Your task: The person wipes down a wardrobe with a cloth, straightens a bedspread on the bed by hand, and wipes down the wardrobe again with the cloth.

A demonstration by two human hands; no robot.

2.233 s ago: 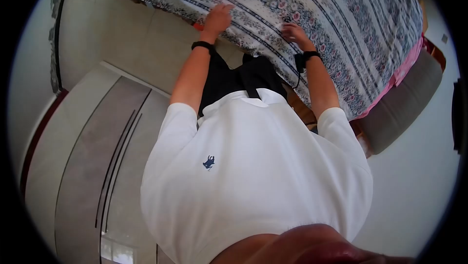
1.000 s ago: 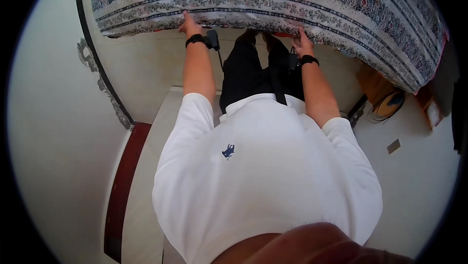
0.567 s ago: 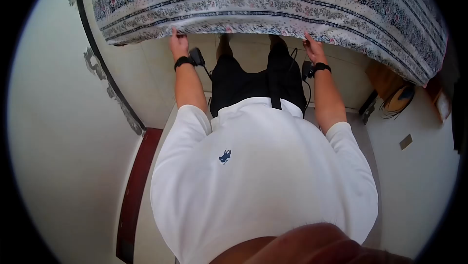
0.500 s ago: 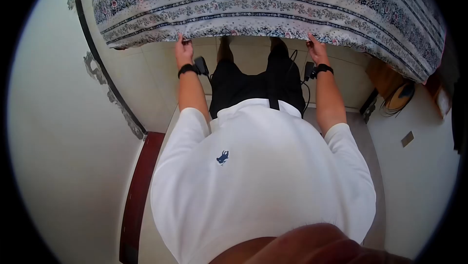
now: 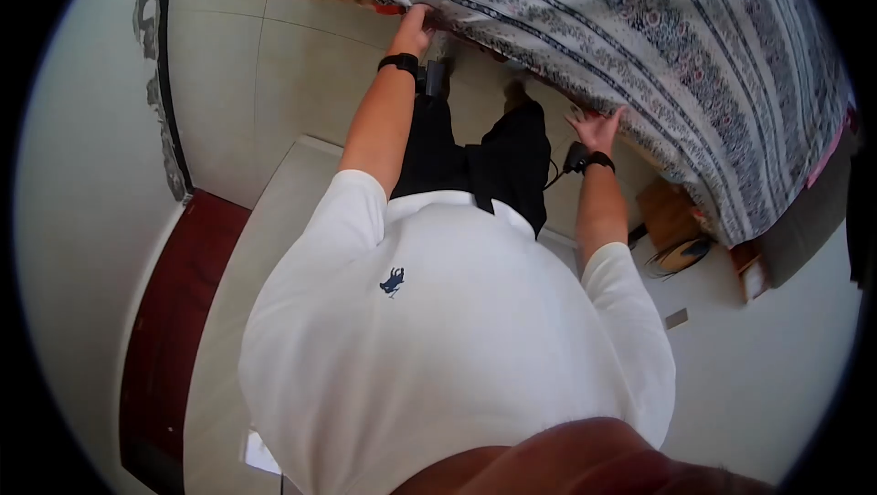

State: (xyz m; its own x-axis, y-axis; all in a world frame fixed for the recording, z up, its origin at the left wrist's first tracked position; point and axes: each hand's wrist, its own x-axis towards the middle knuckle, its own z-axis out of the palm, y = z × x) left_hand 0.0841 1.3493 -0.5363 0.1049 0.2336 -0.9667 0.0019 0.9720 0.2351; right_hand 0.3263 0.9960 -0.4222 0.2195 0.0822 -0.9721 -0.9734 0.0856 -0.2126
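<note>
A floral, striped bedsheet [image 5: 585, 11] hangs over the edge of what looks like a bed. My left hand [image 5: 414, 31] is closed on the lower edge of the sheet, its fingertips partly hidden by the cloth. Farther right along that edge, my right hand [image 5: 598, 130] touches the sheet with its fingers spread apart. Beside the left hand, a bit of red material [image 5: 388, 9] shows under the hem. Both wrists wear black bands with small dark devices attached.
To the right, a wooden piece of furniture [image 5: 671, 207] stands near a round tan object [image 5: 681, 258]. A dark red board [image 5: 178, 312] runs along the left wall [image 5: 82, 221]. Pale floor tiles [image 5: 301, 57] lie around my legs.
The view has turned, so the sheet's edge now slants down to the right. My left hand has moved forward along with the hem; the right hand's fingers have spread.
</note>
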